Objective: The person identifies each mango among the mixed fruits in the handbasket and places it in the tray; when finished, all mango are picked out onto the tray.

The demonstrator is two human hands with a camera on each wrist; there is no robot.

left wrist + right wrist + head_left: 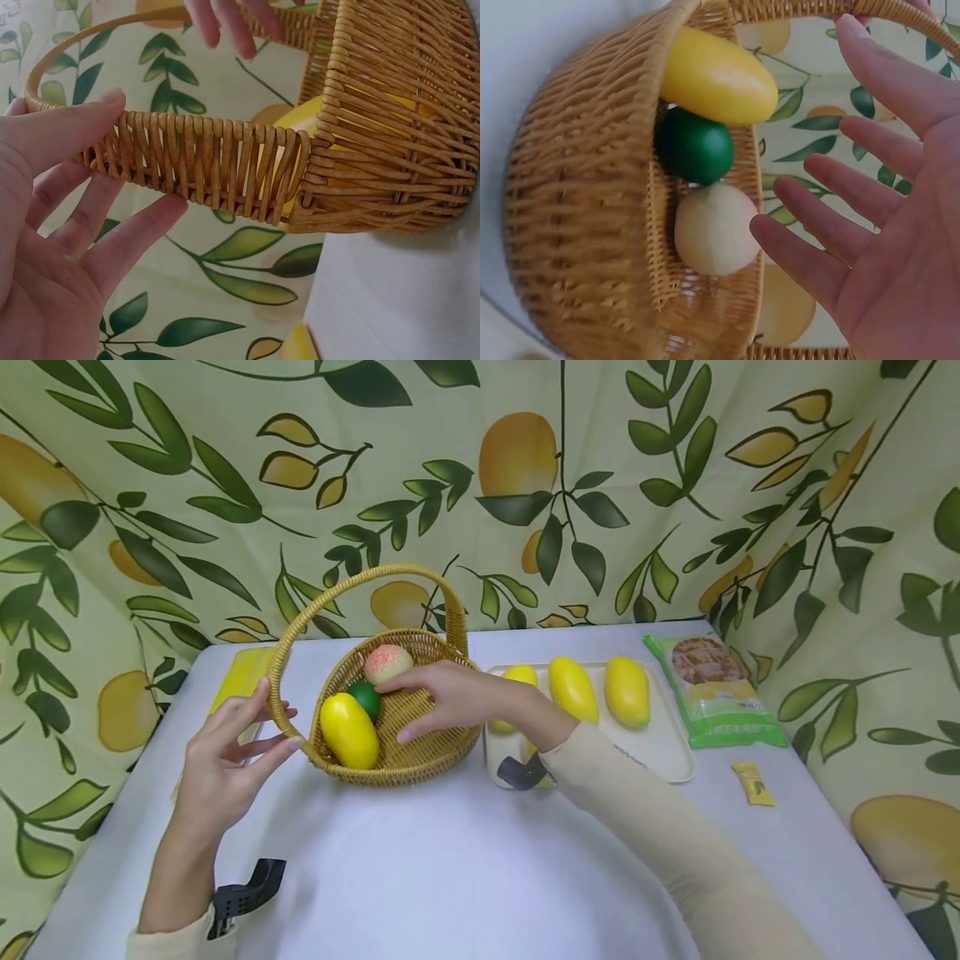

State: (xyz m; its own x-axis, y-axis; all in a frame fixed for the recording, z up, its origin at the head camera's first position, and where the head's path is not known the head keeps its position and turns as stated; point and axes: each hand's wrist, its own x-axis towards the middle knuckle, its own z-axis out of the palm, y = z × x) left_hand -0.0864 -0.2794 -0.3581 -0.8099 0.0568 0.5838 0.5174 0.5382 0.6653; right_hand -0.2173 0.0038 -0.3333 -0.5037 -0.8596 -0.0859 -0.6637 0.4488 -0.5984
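Observation:
A wicker basket [420, 774] with a tall arched handle stands on the table. Its handle [202, 154] is held by my left hand [225, 760], thumb on one side and fingers on the other, low on the left. Inside the basket lie a yellow toy mango [349, 732], a dark green round fruit [365, 700] and a pinkish-white peach [388, 663]. Over the basket's opening hovers my right hand [885, 202], palm toward the fruit, fingers spread and nothing in them. Its fingertips come close to the peach in the right wrist view.
Right of the basket, a cream tray [663, 752] bears several yellow mangoes [627, 692], partly covered by my right arm. Farther right lie a green food bag [720, 689] and a small yellow packet [753, 783]. A flat yellow item [243, 677] lies behind my left hand. Leaf-patterned cloth hangs behind.

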